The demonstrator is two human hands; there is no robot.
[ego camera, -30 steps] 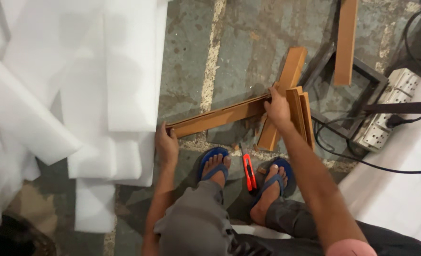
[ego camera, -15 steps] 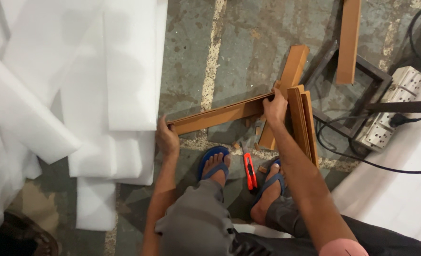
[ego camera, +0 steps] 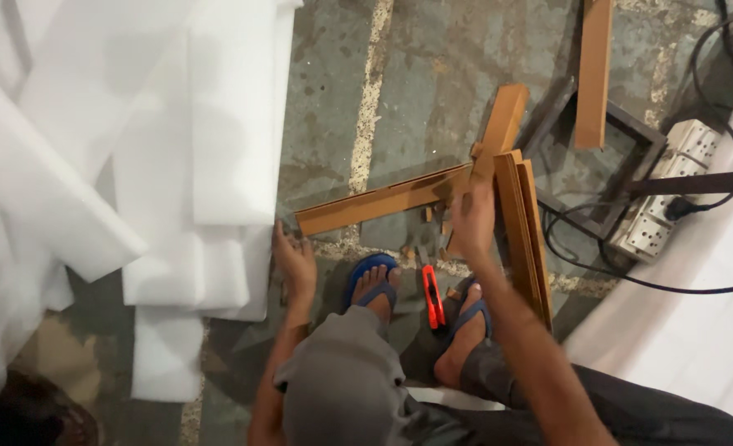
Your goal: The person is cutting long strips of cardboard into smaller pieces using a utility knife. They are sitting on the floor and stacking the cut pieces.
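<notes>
squatting in blue sandals, a person grips a brown wooden strip (ego camera: 383, 201) by both ends, left hand (ego camera: 295, 258) on its lower near end, right hand (ego camera: 472, 216) closed on its raised far end, long axis crosswise.

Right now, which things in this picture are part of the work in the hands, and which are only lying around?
In the work:
left hand at the end of the long wooden strip
right hand at its other end, by the stacked wooden strips

Lying about:
red utility knife
white foam sheets
power strip
dark metal frame
</notes>
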